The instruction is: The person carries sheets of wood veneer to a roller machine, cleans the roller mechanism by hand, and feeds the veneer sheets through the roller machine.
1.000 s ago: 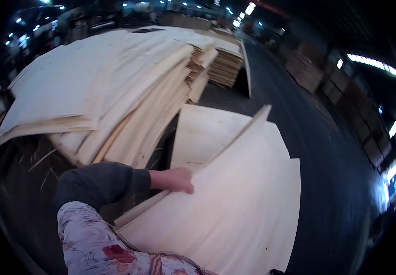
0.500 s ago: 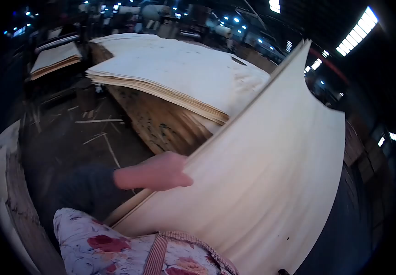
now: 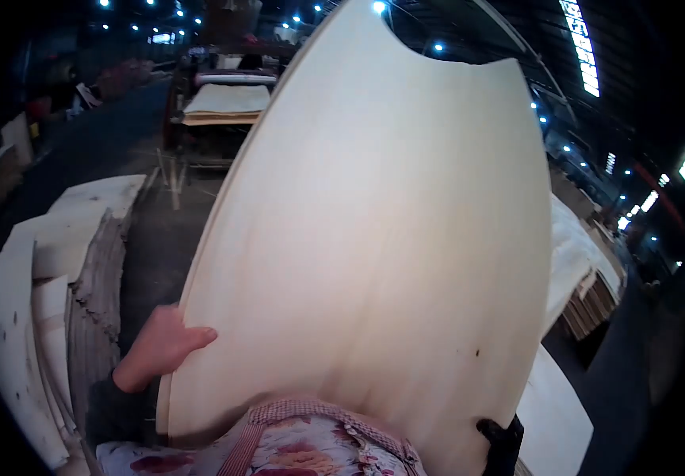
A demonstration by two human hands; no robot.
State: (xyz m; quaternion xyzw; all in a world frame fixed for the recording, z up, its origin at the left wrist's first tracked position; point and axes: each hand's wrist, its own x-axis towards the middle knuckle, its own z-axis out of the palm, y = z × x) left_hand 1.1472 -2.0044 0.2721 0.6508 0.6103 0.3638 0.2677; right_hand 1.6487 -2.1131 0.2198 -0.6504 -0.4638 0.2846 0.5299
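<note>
A large pale wood sheet (image 3: 374,222), apparently several thin layers together, stands tilted upright before my body and fills the middle of the view. Its top edge has a curved notch. My left hand (image 3: 166,341) grips its left edge low down, thumb on the near face and the other fingers hidden behind. At the lower right edge my right hand (image 3: 503,440), in a dark glove, holds the sheet with the thumb on the near face; its other fingers are mostly hidden.
Stacked wood sheets (image 3: 81,238) with ragged edges stand at the left. A smaller sheet stack (image 3: 227,101) lies on a machine ahead. At the right are another stack (image 3: 588,305) and a pale sheet (image 3: 552,420) lower down. A dark floor lane (image 3: 97,131) runs at far left.
The view has swung left. The held sheet has risen from a low slant to nearly upright across the middle, and the big stack has shifted to the right edge. My left hand still grips the sheet.
</note>
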